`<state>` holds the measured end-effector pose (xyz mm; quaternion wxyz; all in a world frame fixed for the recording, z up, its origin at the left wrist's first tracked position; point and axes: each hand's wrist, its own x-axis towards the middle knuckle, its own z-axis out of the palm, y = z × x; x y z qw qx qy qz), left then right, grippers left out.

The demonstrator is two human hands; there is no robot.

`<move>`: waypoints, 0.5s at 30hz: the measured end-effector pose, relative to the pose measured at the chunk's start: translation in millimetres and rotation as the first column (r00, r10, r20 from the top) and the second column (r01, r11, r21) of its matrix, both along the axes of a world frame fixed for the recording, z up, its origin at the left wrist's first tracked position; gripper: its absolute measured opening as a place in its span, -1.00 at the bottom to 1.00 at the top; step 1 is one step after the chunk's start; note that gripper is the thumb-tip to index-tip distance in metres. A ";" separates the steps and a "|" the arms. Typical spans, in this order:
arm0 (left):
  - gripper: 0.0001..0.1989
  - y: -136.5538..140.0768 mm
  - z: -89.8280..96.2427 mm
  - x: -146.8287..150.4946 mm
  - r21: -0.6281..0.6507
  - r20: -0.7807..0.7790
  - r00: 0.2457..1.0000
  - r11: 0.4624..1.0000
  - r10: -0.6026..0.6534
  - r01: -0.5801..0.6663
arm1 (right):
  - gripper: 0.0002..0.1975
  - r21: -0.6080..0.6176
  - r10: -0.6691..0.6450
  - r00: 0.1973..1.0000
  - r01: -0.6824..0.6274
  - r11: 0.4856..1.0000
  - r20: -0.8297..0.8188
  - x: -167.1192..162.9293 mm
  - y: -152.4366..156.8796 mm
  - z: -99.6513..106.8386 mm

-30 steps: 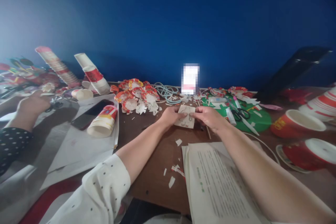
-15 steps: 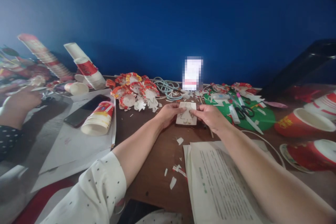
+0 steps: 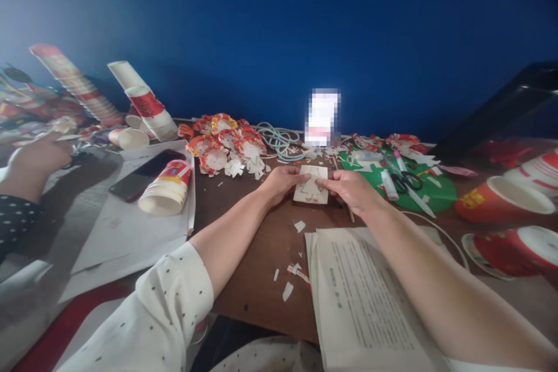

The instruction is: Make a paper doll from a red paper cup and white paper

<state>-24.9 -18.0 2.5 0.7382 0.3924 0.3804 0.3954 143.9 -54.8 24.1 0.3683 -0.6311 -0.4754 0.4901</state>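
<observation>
Between my two hands is a small white card with a figure outlined on it. My left hand pinches its left edge, with the thumb lying on its face. On the opposite side, my right hand grips the right edge, thumb or finger over the drawing. The fingers behind the card are hidden. Paper scraps lie on the brown table in front of it. Beyond the card stands a lit phone-like screen, blurred out.
Left are cut paper-cup flowers, stacked cups, a dark phone and another person's hand. Right are scissors on a green sheet and red paper cups. Printed papers lie under my right forearm.
The view has shifted slightly, so most things sit a little higher in the picture. Both hands keep their hold on the card.
</observation>
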 end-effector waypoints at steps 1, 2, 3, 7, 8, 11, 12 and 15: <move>-0.75 -0.4 0.6 -0.1 0.000 -0.003 1.000 1.000 0.000 0.000 | -0.59 -0.004 -0.001 1.000 0.001 1.000 0.007 0.1 0.1 0.0; -0.76 -0.7 1.1 -0.2 -0.001 -0.006 1.000 1.000 -0.002 0.002 | -0.60 -0.006 -0.002 1.000 0.002 1.000 0.017 0.4 0.3 -0.2; -0.76 -0.9 1.4 -0.3 0.001 -0.009 1.000 1.000 -0.004 0.004 | -0.60 -0.006 -0.001 1.000 0.002 1.000 0.029 0.9 0.6 -0.7; -0.75 -0.7 1.1 0.1 0.009 -0.019 1.000 1.000 -0.009 0.009 | -0.61 0.006 0.024 0.996 -0.025 1.000 0.084 3.8 1.9 -3.8; -0.74 -0.6 0.8 0.3 0.012 -0.023 1.000 1.000 -0.007 0.007 | -0.61 0.010 0.029 0.995 -0.030 0.999 0.094 4.4 2.1 -4.5; -0.72 -0.1 -0.6 0.8 0.015 -0.039 0.999 1.000 0.008 -0.007 | -0.61 0.015 0.029 0.995 -0.030 0.999 0.092 5.4 2.4 -5.8; -0.71 0.0 -1.1 0.9 0.017 -0.043 0.999 1.000 0.012 -0.011 | -0.62 0.011 0.029 0.996 -0.030 0.999 0.084 5.5 2.5 -6.0; -0.68 0.6 -2.8 0.7 0.030 -0.053 0.998 0.999 0.017 -0.015 | -0.62 0.003 0.040 0.997 -0.040 0.999 0.058 5.5 2.7 -6.5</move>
